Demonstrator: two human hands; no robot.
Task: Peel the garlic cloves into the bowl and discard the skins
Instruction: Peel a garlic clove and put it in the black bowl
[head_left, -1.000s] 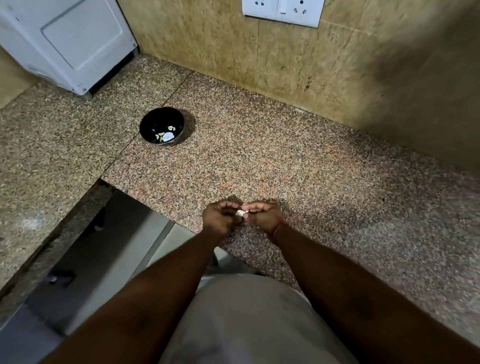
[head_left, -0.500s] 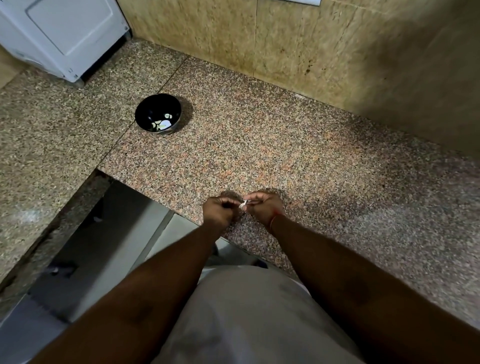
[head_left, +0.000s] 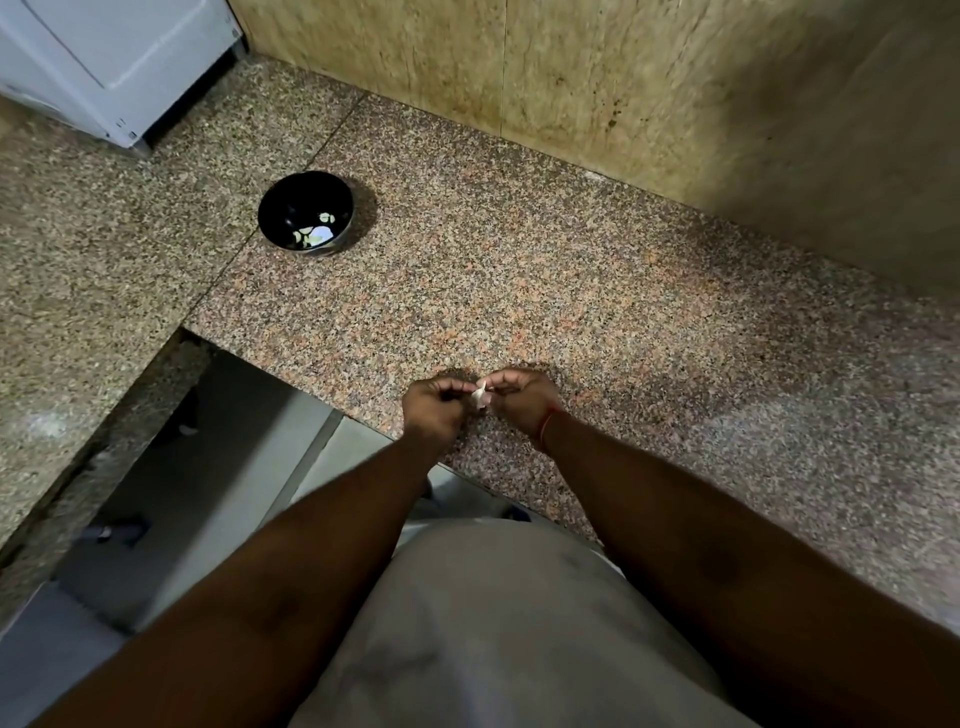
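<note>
Pinched between the curled fingers of your left hand (head_left: 434, 408) and right hand (head_left: 522, 400), the garlic clove (head_left: 480, 397) sits above the counter's (head_left: 519, 270) front edge, well apart from the black bowl (head_left: 306, 200).

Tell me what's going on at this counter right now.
A person is peeling garlic. Both hands, the left hand and the right hand, pinch one garlic clove between them, just above the near edge of the granite counter. A black bowl sits farther back to the left, apart from the hands, with a few pale pieces already inside. Whether this clove is fully peeled is too small to tell.
</note>
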